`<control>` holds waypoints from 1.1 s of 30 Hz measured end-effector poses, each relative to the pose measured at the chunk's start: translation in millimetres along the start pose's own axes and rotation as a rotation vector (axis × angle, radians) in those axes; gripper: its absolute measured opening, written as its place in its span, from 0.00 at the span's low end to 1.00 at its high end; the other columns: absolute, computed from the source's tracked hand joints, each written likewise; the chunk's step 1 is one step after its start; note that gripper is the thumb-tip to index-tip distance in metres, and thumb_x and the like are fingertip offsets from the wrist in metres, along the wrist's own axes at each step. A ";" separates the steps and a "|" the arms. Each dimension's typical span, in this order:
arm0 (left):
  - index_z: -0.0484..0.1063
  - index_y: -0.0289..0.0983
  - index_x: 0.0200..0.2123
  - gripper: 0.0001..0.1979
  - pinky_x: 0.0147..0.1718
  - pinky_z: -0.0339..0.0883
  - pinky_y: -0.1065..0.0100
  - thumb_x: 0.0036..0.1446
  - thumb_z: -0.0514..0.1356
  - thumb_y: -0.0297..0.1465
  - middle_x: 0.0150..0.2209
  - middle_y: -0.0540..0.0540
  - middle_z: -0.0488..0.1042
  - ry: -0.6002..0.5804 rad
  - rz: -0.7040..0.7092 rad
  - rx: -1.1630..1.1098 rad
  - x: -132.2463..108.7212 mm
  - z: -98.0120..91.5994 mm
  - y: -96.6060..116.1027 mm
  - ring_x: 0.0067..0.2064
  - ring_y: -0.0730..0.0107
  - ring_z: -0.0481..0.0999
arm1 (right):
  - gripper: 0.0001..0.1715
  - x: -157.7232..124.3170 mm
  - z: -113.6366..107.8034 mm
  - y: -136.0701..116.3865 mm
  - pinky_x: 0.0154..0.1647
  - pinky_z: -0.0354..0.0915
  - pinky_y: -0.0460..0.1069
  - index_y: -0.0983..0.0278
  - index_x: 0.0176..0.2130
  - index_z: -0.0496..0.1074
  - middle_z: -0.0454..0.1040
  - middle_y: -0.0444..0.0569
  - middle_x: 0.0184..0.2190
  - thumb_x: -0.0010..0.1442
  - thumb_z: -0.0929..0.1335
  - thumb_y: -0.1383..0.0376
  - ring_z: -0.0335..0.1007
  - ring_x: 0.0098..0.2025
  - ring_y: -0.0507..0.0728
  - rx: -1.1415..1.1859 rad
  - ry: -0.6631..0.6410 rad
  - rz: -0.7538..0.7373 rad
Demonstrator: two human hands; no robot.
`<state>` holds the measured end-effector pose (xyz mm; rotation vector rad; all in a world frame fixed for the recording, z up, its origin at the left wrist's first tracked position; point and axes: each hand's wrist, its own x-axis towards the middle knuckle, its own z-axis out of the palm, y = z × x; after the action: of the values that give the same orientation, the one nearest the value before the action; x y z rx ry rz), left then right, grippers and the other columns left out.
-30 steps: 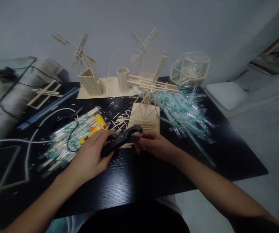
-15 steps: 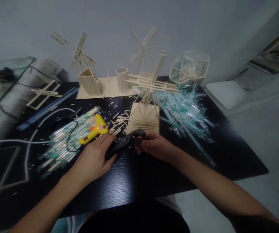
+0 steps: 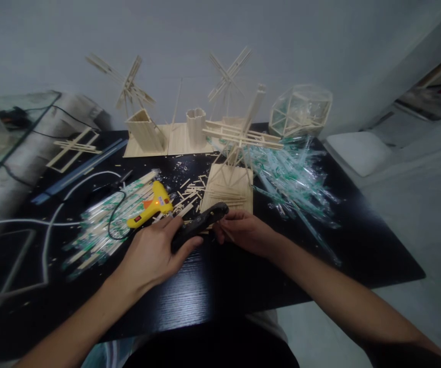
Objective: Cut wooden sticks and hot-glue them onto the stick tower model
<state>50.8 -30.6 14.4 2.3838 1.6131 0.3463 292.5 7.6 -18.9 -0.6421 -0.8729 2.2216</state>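
Observation:
My left hand (image 3: 153, 250) is wrapped around the handles of a black hand cutter (image 3: 199, 225), its jaw end pointing right. Close by the jaws, my right hand (image 3: 247, 231) is closed in a pinch on a thin wooden stick (image 3: 229, 236), mostly hidden by the fingers. Just beyond both hands lies a wooden stick base (image 3: 228, 191) carrying a stand with crossed windmill blades (image 3: 241, 135). Short cut stick pieces (image 3: 191, 191) are scattered left of that base. A yellow glue gun (image 3: 151, 205) rests to the left, on sticks in plastic sleeves (image 3: 105, 225).
Stick-built windmill blades (image 3: 130, 82), a square tower (image 3: 145, 133) and a round tower (image 3: 196, 128) stand at the back. Clear and green plastic wrappers (image 3: 293, 174) heap up on the right, before a polyhedral stick frame (image 3: 300, 110). A white cable (image 3: 47, 245) crosses the black table (image 3: 320, 266).
The cutter has turned in my left hand, and its jaws look more closed than before. My left thumb has stretched forward along it. The view has shifted slightly.

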 end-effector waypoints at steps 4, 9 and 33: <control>0.71 0.39 0.34 0.24 0.31 0.68 0.62 0.70 0.46 0.48 0.31 0.43 0.78 0.000 -0.011 0.001 0.5 -2.8 1.9 0.31 0.57 0.79 | 0.16 0.0 0.3 -0.2 0.37 0.64 0.48 0.67 0.29 0.77 0.75 0.46 0.27 0.55 0.80 0.58 0.69 0.30 0.52 0.030 -0.010 0.007; 0.71 0.39 0.28 0.28 0.29 0.64 0.63 0.70 0.43 0.49 0.26 0.44 0.77 -0.048 -0.115 -0.016 4.4 -11.0 3.9 0.28 0.58 0.78 | 0.15 -0.8 3.2 -0.6 0.37 0.66 0.47 0.67 0.30 0.78 0.76 0.45 0.28 0.53 0.81 0.60 0.71 0.31 0.51 0.063 0.020 0.042; 0.69 0.17 0.53 0.44 0.42 0.70 0.52 0.65 0.42 0.56 0.50 0.16 0.74 -0.146 -0.929 0.529 -30.5 -63.0 -101.9 0.51 0.30 0.76 | 0.16 0.7 7.8 1.9 0.40 0.71 0.50 0.64 0.37 0.84 0.81 0.46 0.31 0.51 0.80 0.56 0.74 0.32 0.53 -0.527 0.304 -0.146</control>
<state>-69.8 -18.0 38.5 1.5654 2.7092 -0.4666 286.4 3.9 -15.3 -1.0868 -1.3035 1.7036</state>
